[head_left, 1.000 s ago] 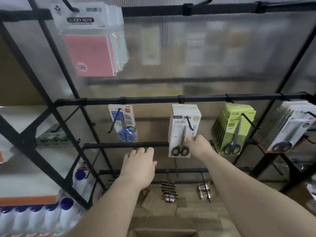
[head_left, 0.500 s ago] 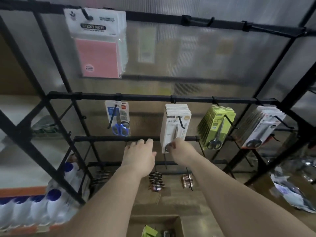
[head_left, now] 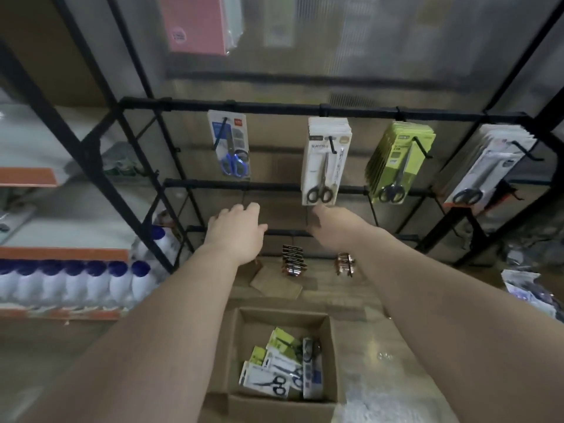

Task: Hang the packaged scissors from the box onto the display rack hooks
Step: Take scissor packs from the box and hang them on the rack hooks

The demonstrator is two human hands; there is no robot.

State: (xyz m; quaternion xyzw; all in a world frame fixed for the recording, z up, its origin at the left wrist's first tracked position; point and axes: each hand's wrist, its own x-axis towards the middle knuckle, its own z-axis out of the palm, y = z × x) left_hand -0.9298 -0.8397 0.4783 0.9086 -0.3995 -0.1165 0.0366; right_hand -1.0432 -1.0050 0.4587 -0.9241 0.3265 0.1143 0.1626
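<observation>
Nearest, at 6 o'clock: open cardboard box [head_left: 233,346] on the floor, with a loose heap of scissor packs [head_left: 282,372] inside, white and green cards, black handles showing.

Rising from both lower corners: two bare forearms, reaching toward the rack [head_left: 274,105].

Just off centre toward 9 o'clock: left hand [head_left: 236,228], palm down, fingers straight and slightly spread, gripping nothing, in front of the lower bars; touching them or not, impossible to say.

Just off centre toward 3 o'clock: right hand [head_left: 334,224], fingers loose and stretched forward, holding nothing, tip just under the bottom edge of the white packs [head_left: 326,160]; contact too blurred to call.

Beyond the hands, toward 6 o'clock, low on the rack: small copper-coloured items [head_left: 293,259] hanging in two clusters.

Farther back, hung on hooks under the long crossbar, running from 11 to 2 o'clock:
- blue pack [head_left: 230,148], a single card with blue-handled scissors
- white packs, a thick stack with black handles at the bottom
- green packs [head_left: 399,160], another thick stack, fanned
- grey packs [head_left: 488,166], tilted, near the right edge

At 8 o'clock: row of white bottles [head_left: 76,282] with blue caps on an orange-edged shelf.

Farthest, at 11 o'clock against the top edge: pink sticky notes [head_left: 195,22], cropped, in front of a ribbed translucent panel.
</observation>
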